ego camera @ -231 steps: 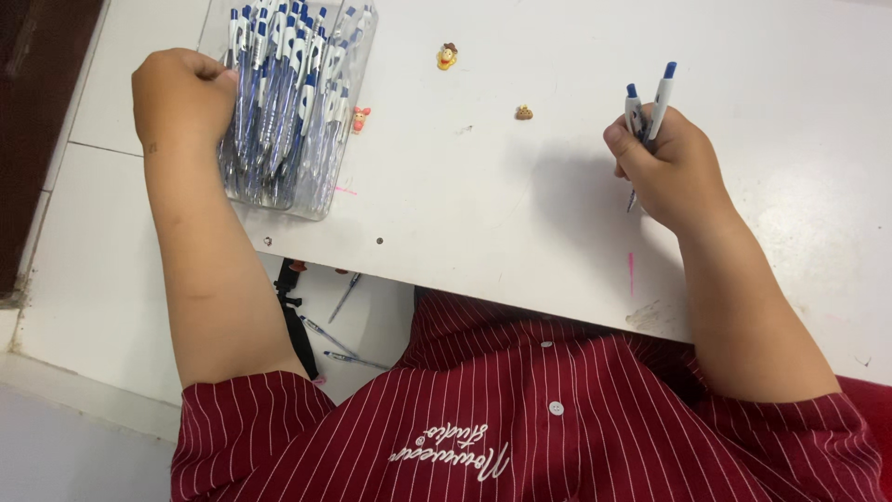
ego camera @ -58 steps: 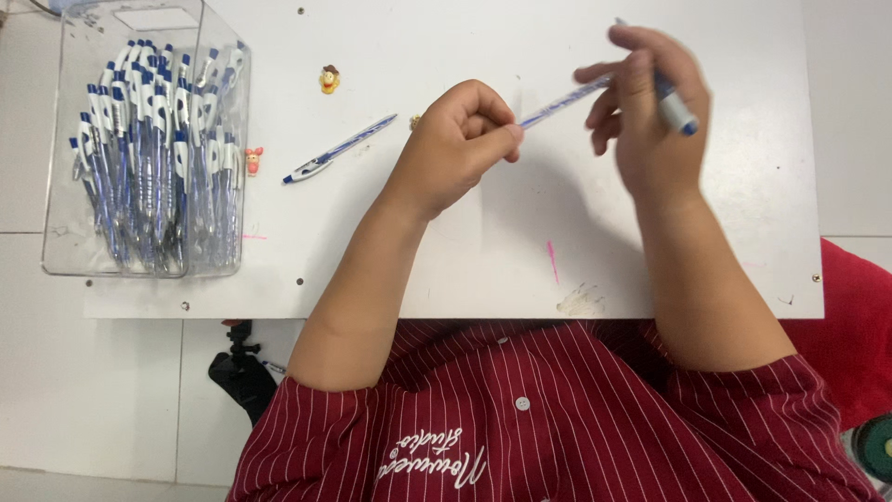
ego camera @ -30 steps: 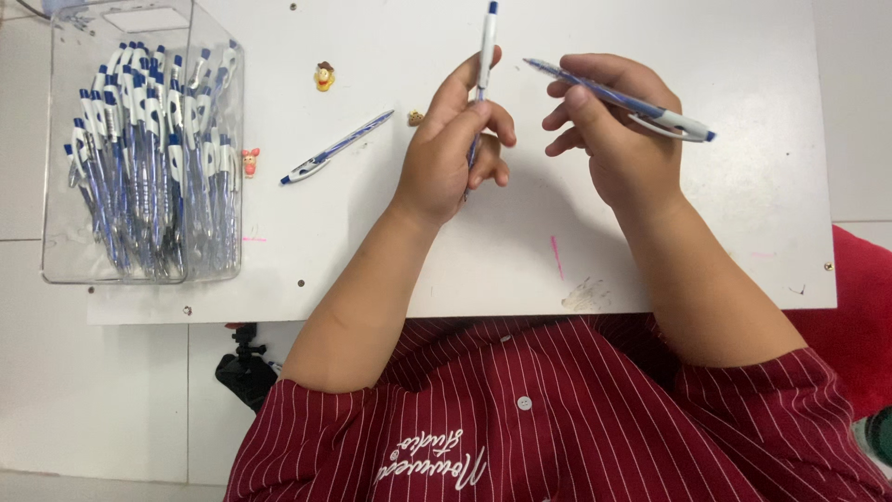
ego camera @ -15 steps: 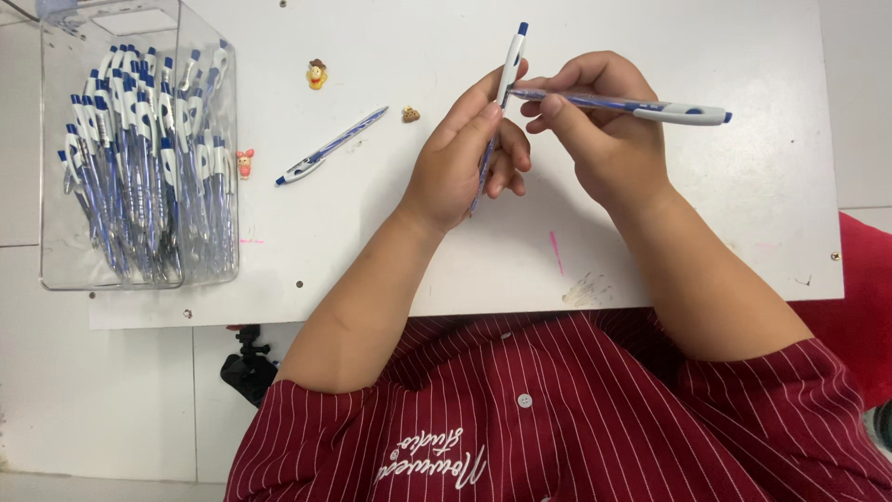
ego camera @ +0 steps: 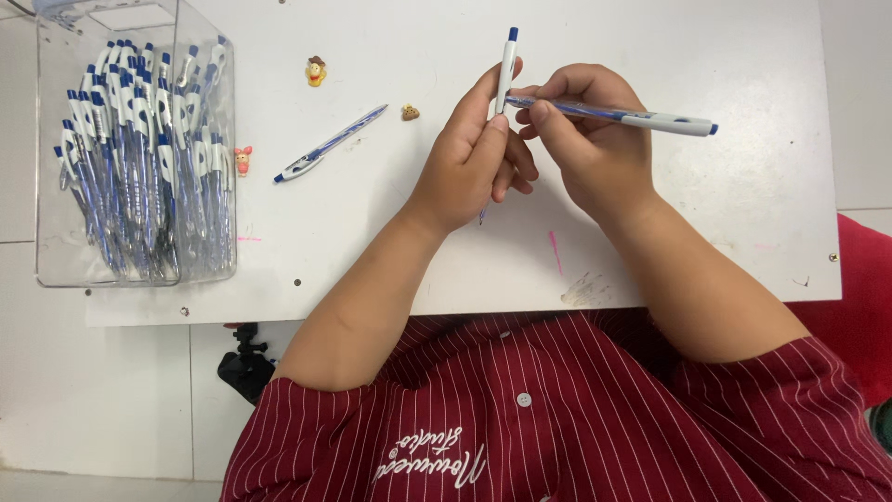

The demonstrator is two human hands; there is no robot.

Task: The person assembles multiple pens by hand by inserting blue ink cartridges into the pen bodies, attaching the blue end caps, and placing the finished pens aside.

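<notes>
My left hand (ego camera: 469,158) is closed around a blue and white pen (ego camera: 505,70) that stands nearly upright, its blue button end pointing away from me. My right hand (ego camera: 590,139) grips a second blue and white pen (ego camera: 650,119) lying almost level, its white end sticking out to the right. The two hands touch over the middle of the white table (ego camera: 725,56). A third pen (ego camera: 327,145) of the same kind lies loose on the table to the left of my left hand.
A clear plastic box (ego camera: 200,265) at the left holds several blue and white pens. Three small figurine charms lie on the table: a yellow one (ego camera: 316,71), a brown one (ego camera: 410,112), a pink one (ego camera: 243,160). A black stand (ego camera: 246,363) sits below the table edge.
Over the last second my hands have come together and moved slightly up. The left pen has tilted closer to upright. The right pen stays level. Earlier, my left hand was at the pen box.
</notes>
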